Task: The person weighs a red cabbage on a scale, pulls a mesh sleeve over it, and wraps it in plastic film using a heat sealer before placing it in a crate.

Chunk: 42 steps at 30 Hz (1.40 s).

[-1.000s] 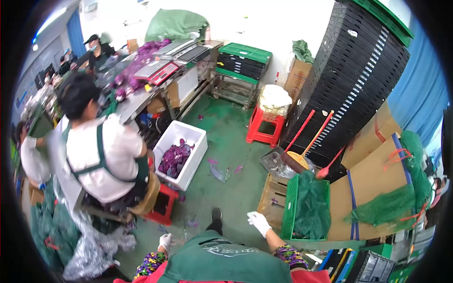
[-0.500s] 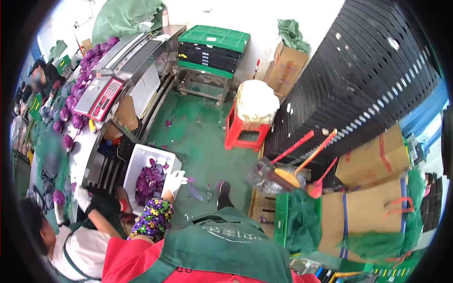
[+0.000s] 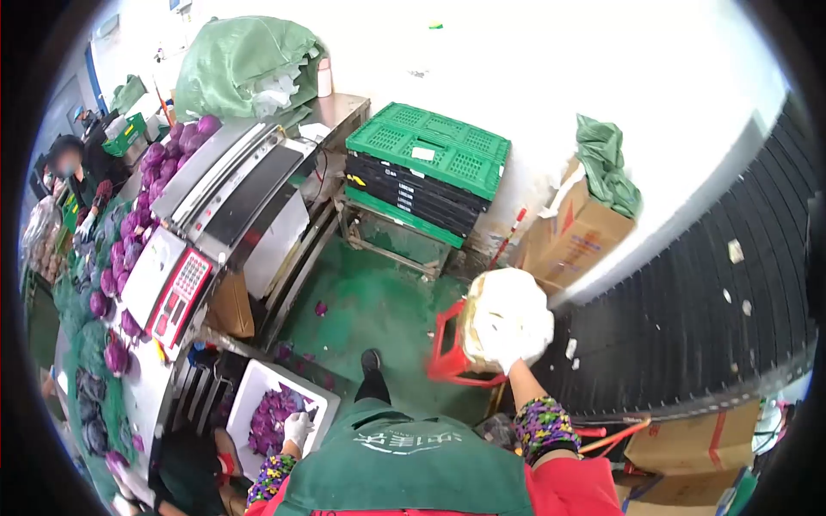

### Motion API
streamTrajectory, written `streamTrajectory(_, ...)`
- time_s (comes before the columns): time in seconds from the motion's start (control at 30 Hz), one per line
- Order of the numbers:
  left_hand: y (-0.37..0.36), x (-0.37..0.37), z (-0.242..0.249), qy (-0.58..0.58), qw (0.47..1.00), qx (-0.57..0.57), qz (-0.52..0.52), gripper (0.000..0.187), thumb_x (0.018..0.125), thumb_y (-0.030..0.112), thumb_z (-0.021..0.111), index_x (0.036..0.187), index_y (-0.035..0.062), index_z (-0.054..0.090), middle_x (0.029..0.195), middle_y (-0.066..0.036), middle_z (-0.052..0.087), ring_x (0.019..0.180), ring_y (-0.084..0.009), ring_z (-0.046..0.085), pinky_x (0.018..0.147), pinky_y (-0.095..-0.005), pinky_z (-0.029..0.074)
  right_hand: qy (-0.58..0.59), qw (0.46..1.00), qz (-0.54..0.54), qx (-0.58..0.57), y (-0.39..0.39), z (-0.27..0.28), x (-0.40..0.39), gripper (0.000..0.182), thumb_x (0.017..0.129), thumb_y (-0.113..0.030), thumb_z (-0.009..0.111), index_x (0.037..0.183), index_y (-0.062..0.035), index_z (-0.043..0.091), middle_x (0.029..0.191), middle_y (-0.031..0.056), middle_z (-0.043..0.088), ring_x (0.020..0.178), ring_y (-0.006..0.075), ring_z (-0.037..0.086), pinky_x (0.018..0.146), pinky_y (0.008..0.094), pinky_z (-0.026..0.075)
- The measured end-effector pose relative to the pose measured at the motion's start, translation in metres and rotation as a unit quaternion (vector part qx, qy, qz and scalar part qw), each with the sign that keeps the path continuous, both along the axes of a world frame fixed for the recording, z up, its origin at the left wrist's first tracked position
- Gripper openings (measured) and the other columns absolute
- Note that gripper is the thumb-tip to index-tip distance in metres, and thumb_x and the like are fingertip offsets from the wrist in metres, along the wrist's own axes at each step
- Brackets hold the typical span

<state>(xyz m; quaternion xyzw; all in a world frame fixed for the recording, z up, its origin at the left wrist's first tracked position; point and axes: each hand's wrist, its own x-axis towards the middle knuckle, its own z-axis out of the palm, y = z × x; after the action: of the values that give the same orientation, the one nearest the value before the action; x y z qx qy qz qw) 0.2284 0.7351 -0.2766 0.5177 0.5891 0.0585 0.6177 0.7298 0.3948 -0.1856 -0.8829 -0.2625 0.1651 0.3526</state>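
My left hand (image 3: 298, 430), in a white glove, is by the right inner side of a white foam box (image 3: 325, 406). Its fingers look curled; what they hold, if anything, I cannot make out. Purple cabbage leaves (image 3: 268, 420) lie in a heap inside the box. My right hand (image 3: 513, 354), also gloved, reaches to the near edge of a white padded cover (image 3: 508, 314) on a red plastic stool (image 3: 443, 348). The glove blends with the cover, but the fingers seem to grip it. The stool's red frame is blurred.
Purple cabbages (image 3: 129, 232) line the bench at left beside a red-and-white scale (image 3: 181, 288). Green and black crates (image 3: 430, 155) stand on a low metal stand. A tall black crate stack (image 3: 688, 318) and a cardboard box (image 3: 572, 236) are at right. A co-worker's gloved hand (image 3: 129, 482) shows lower left.
The view has shifted. My right hand has come into view at the stool, which now sits nearer to me. My left hand's spread fingers have curled, still by the foam box.
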Motion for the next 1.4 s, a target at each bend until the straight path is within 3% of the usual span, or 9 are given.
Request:
streamTrajectory(0.07,0.043,0.036,0.003,-0.022,1.0,-0.008,-0.02,0.027,0.091,0.019,0.056,0.097,-0.0079,0.06,0.067,-0.014,0.064,0.051,-0.0196,0.062,0.047,-0.0314,0.053,0.392,0.82,-0.066,0.412,0.057,0.015,0.036,0.02,0.096,-0.012,0.051,0.111,-0.0039,0.062,0.096,0.0051,0.063,0.082,0.0131,0.059,0.069,0.0253,0.05)
streamTrajectory(0.2,0.16,0.136,-0.051,-0.027,0.781,0.524,-0.338,0.027,0.093,0.02,0.055,0.098,-0.0046,0.064,0.08,-0.016,0.067,0.064,-0.0233,0.068,0.054,-0.0313,0.054,0.305,0.9,-0.066,0.303,0.145,0.007,0.08,0.019,0.094,-0.011,0.054,0.11,-0.0042,0.063,0.096,0.0057,0.065,0.08,0.0129,0.061,0.067,0.0256,0.051)
streamTrajectory(0.27,0.197,0.227,-0.02,-0.028,0.975,0.155,-0.159,0.028,0.094,0.024,0.058,0.103,-0.0022,0.064,0.086,-0.015,0.068,0.072,-0.0206,0.068,0.059,-0.0307,0.055,0.24,0.948,-0.074,0.194,0.179,0.024,0.11,0.022,0.092,-0.006,0.053,0.111,-0.002,0.063,0.095,0.0064,0.065,0.079,0.0133,0.061,0.067,0.0258,0.051)
streamTrajectory(0.33,0.213,0.339,0.074,-0.062,0.988,0.068,-0.121,0.029,0.094,0.027,0.06,0.107,0.0008,0.064,0.083,-0.013,0.068,0.074,-0.0186,0.068,0.064,-0.0302,0.055,0.157,0.972,-0.076,0.156,0.213,0.068,0.148,0.02,0.092,-0.006,0.052,0.108,-0.0025,0.065,0.085,0.005,0.064,0.074,0.012,0.06,0.067,0.0266,0.051)
streamTrajectory(0.4,0.236,0.429,0.127,-0.112,0.979,0.064,-0.155,0.03,0.094,0.025,0.059,0.111,0.0002,0.063,0.084,-0.011,0.068,0.075,-0.017,0.067,0.067,-0.0291,0.056,-0.034,0.987,-0.031,0.153,0.24,0.079,0.211,0.02,0.091,-0.006,0.053,0.107,-0.0053,0.066,0.08,0.0052,0.063,0.069,0.0106,0.059,0.066,0.0271,0.05)
streamTrajectory(0.5,0.259,0.538,0.166,-0.178,0.965,0.095,-0.17,0.033,0.097,0.029,0.055,0.117,0.0027,0.062,0.089,-0.008,0.068,0.076,-0.0153,0.066,0.073,-0.0279,0.052,-0.165,0.981,-0.039,0.096,0.294,0.102,0.316,0.018,0.089,-0.02,0.058,0.101,-0.0096,0.066,0.096,0.0166,0.067,0.091,0.0345,0.064,0.08,0.0416,0.051)
streamTrajectory(0.93,0.325,0.753,0.293,-0.177,0.922,0.184,-0.291,0.026,0.099,0.015,0.052,0.119,0.0014,0.062,0.094,-0.007,0.068,0.082,-0.0109,0.065,0.078,-0.0249,0.052,-0.384,0.853,0.152,-0.318,0.469,0.083,0.514,0.023,0.082,-0.018,0.062,0.101,-0.0069,0.058,0.092,0.0112,0.062,0.088,0.0247,0.063,0.071,0.0365,0.052)
streamTrajectory(1.13,0.369,0.924,0.374,-0.209,0.68,0.458,-0.533,0.032,0.093,0.012,0.059,0.124,0.0051,0.06,0.11,-0.01,0.068,0.092,-0.0154,0.066,0.084,-0.029,0.051,-0.404,0.876,0.181,-0.189,0.442,0.209,0.46,0.012,0.08,-0.017,0.06,0.087,-0.0081,0.056,0.078,0.0061,0.06,0.069,0.02,0.065,0.056,0.0333,0.05)
streamTrajectory(1.4,0.308,1.023,0.216,-0.122,0.358,0.52,-0.766,0.041,0.081,0.027,0.068,0.118,0.0128,0.059,0.086,-0.011,0.064,0.086,-0.0287,0.064,0.075,-0.0406,0.05,0.044,0.963,0.263,-0.041,0.415,0.255,0.42,0.044,0.09,-0.05,0.054,0.081,-0.0076,0.062,0.073,0.0146,0.064,0.069,0.0344,0.065,0.062,0.0447,0.051)
